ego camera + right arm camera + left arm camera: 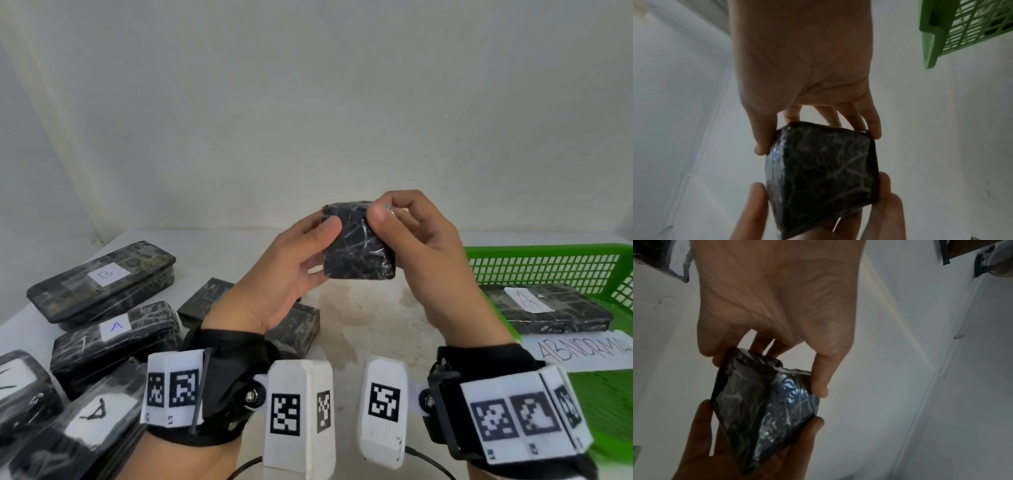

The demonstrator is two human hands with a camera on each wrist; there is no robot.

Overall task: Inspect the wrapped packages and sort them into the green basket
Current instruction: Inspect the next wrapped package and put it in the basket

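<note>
looking down from the head view, a small black wrapped package (358, 241) is held up above the table (370, 308) between both hands. the left hand (274, 277) grips its 9 o'clock edge, thumb laid on the near face. the right hand (421, 246) pinches its 1 o'clock corner, thumb on the near face and fingers curled behind. the green basket (548, 260) sits at 3 o'clock of the held package, well apart from it, with a long package marked "a" (548, 308) inside and a white paper sign (582, 353) lettered "abnormal" laid at its near side. at 8 o'clock a pile of wrapped packages lies on the table: 1 labelled "b" (102, 281), 1 labelled "a" in blue (116, 334), and 2 smaller unlabelled ones (294, 329) partly hidden behind the left wrist. more labelled packages are cut off at the 7 o'clock corner.

seen from the left wrist view, the package (764, 410) is shown edge-on at 6 o'clock of the left palm (777, 296), the thumb pressed on its 3 o'clock side and fingers touching its 11 o'clock end. the right hand's fingers (701, 426) close on it from 6 o'clock.

seen from the right wrist view, the package (824, 170) sits at 6 o'clock of the right palm (803, 56), clamped between thumb at 9 o'clock and fingers at 1 o'clock. the left hand's fingers (754, 203) are met at its lower edge. a corner of the basket (941, 32) shows at 2 o'clock.
</note>
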